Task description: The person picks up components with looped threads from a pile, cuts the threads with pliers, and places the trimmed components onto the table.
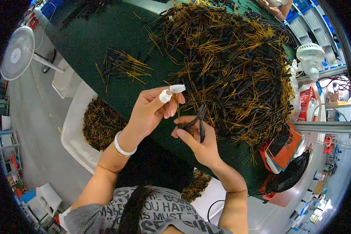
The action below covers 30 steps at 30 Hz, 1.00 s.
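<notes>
My left hand [148, 110] is closed in a pinch, with white tape wrapped round the tips of its thumb and index finger. A thin yellow wire [178, 110] runs down from its fingers to my right hand. My right hand [203, 147] has a pair of dark cutting pliers [201, 114] in its grip, jaws pointing up and away. The right thumb and fingertips also pinch a small black piece at the wire's lower end, partly hidden by the fingers. Both hands are above the near edge of the dark green table [85, 43].
A big heap of black-and-yellow wire pieces [230, 70] covers the table's right side. A small bunch of them [124, 66] lies at left. Below the edge stands a white bin [72, 130] holding more. Fans [17, 54] flank the table; another person's hand [276, 12] shows at the far side.
</notes>
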{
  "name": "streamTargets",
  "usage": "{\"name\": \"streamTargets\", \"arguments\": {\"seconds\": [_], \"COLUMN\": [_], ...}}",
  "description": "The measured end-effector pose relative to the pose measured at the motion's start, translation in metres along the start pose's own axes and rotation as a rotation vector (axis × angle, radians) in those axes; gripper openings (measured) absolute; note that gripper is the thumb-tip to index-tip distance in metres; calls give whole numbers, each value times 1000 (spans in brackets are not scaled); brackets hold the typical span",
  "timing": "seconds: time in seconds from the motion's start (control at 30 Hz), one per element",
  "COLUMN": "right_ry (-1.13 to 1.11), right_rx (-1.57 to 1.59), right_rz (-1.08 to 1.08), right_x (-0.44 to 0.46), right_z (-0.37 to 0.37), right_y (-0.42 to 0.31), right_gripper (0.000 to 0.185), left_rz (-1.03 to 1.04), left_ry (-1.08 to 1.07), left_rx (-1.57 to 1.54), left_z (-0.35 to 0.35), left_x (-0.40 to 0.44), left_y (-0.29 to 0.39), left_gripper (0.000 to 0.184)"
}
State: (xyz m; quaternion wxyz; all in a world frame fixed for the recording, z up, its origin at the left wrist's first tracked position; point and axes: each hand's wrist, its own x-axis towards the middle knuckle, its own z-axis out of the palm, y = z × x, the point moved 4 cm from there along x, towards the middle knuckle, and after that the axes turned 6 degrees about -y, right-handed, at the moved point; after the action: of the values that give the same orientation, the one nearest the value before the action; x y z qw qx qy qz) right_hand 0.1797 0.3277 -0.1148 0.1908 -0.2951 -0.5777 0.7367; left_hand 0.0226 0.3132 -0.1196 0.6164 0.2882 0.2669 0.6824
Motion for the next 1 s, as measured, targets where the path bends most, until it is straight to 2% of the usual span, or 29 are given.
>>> {"name": "streamTargets", "arguments": {"seconds": [0.2,0.27,0.4,0.57,0.7,0.9,0.97,1.0], "right_ry": [-59,-52,-77,-138,-204,-201,-114,-64], "right_rx": [-4,30,14,-45,60,33,-86,-157], "right_rz": [42,51,50,111,113,77,27,8], "right_x": [-4,-5,-5,-6,-7,-8,-8,-8], "right_z": [5,6,8,10,15,17,12,9], "right_y": [1,2,6,3,3,9,0,-10], "right_gripper": [26,25,24,22,22,21,20,20], "left_rz": [-41,45,14,-42,-64,72,-69,-118], "left_ry": [-2,-5,-39,57,68,157,79,60], "left_rx": [46,59,169,120,121,125,32,158], "left_z": [-1,5,4,3,3,8,26,23], "left_x": [-4,-4,-7,-9,-9,-16,-19,-23], "left_y": [-2,3,6,5,3,5,11,5], "left_gripper": [27,24,21,19,20,20,20,20]}}
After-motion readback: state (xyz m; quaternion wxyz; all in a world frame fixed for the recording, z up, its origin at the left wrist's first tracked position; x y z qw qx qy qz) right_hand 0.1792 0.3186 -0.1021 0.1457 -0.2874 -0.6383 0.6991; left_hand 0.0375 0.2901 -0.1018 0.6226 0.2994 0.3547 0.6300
